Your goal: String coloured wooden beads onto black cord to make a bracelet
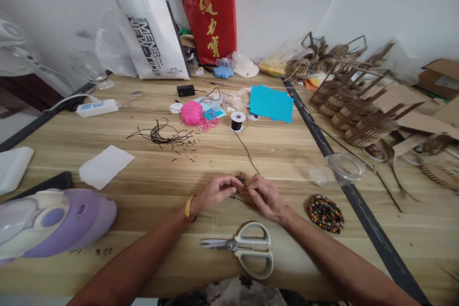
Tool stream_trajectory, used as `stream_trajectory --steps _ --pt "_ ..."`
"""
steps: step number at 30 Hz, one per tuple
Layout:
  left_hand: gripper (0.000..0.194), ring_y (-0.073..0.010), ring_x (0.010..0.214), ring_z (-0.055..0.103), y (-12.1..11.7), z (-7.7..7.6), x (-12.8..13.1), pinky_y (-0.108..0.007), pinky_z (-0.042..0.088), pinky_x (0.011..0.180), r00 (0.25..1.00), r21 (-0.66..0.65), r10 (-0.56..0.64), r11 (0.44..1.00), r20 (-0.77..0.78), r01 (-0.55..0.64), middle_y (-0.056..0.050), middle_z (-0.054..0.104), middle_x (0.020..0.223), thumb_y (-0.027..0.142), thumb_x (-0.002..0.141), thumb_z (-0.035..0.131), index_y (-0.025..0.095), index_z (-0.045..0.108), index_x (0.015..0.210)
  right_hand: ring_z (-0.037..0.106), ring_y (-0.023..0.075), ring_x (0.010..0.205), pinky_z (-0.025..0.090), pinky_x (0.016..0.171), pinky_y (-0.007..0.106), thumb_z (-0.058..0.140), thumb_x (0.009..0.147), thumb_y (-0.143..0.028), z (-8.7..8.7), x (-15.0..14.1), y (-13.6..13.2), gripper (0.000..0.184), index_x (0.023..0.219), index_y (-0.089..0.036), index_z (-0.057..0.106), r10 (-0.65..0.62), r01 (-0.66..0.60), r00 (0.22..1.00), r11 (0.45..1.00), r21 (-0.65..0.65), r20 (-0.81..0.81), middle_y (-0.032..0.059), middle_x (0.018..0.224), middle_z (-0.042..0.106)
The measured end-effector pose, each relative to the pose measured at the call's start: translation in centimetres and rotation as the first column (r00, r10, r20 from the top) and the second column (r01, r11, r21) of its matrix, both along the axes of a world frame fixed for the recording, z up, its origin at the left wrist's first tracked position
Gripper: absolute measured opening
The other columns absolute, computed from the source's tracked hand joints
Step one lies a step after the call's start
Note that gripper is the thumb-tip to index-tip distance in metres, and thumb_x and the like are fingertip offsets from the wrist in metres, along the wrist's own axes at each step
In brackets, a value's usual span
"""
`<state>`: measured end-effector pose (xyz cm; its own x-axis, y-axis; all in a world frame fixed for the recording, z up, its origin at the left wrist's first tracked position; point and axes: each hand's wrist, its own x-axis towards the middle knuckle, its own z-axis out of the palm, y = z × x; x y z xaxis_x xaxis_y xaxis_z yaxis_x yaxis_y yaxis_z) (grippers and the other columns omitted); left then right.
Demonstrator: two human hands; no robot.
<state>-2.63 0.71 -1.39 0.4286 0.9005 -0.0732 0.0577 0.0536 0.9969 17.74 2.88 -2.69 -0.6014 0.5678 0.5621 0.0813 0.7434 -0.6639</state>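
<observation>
My left hand, with a yellow bracelet at the wrist, has its thumb and forefinger closed on a thin black cord. My right hand pinches the same cord just to the right. A small cluster of multicoloured beads shows between the hands, partly covered by the fingers. From the white spool of black cord, a strand runs down to my right hand. Scissors with pale handles lie below the hands, blades pointing left. A coil of colourful beads rests beside my right forearm.
Cut black cords, pink yarn and blue sheets lie farther back. A purple and white device and white paper are at left. Woven baskets and a clear plastic roll occupy the right.
</observation>
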Motion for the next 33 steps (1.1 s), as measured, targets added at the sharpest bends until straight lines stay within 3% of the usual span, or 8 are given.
stream_trajectory --steps 11,19,27,33 --pt "0.030 -0.0122 0.064 0.057 -0.12 0.17 0.15 -0.025 0.043 0.068 0.999 -0.115 -0.005 0.993 0.045 0.010 -0.001 0.062 0.064 0.038 0.076 0.066 0.011 0.063 0.090 0.053 0.0178 0.075 0.045 0.066 0.031 0.043 0.093 -0.018 -0.37 -0.10 0.20 0.011 0.089 -0.018 0.052 0.000 0.000 0.999 1.000 0.007 0.034 0.0059 0.078 0.054" --pt "0.022 -0.0115 0.067 0.054 0.03 -0.66 0.42 -0.024 0.042 0.066 0.999 -0.070 0.037 0.997 0.018 -0.036 -0.002 0.062 0.070 0.030 0.071 0.071 0.011 0.066 0.080 0.053 0.0165 0.072 0.046 0.063 0.028 0.048 0.091 -0.017 -0.34 -0.21 0.28 0.009 0.086 -0.018 0.056 0.018 -0.019 0.997 1.000 0.018 0.076 0.0061 0.076 0.057" --pt "0.021 -0.0117 0.066 0.053 0.09 -0.57 0.49 -0.024 0.041 0.065 0.998 -0.065 0.063 0.996 0.008 -0.062 -0.002 0.062 0.070 0.030 0.070 0.070 0.011 0.066 0.077 0.054 0.0153 0.069 0.045 0.061 0.027 0.050 0.091 -0.017 -0.40 -0.28 0.23 0.009 0.085 -0.017 0.057 0.006 -0.005 0.993 1.000 -0.009 0.119 0.0056 0.075 0.056" --pt "0.020 -0.0107 0.065 0.052 0.16 -0.66 0.27 -0.023 0.041 0.064 0.999 -0.044 0.051 0.998 0.009 -0.051 -0.001 0.061 0.067 0.031 0.074 0.067 0.011 0.063 0.074 0.057 0.0163 0.074 0.048 0.064 0.028 0.050 0.091 -0.021 -0.28 -0.11 0.22 0.008 0.094 -0.018 0.056 -0.002 -0.003 0.988 1.000 0.030 0.153 0.0072 0.082 0.059"
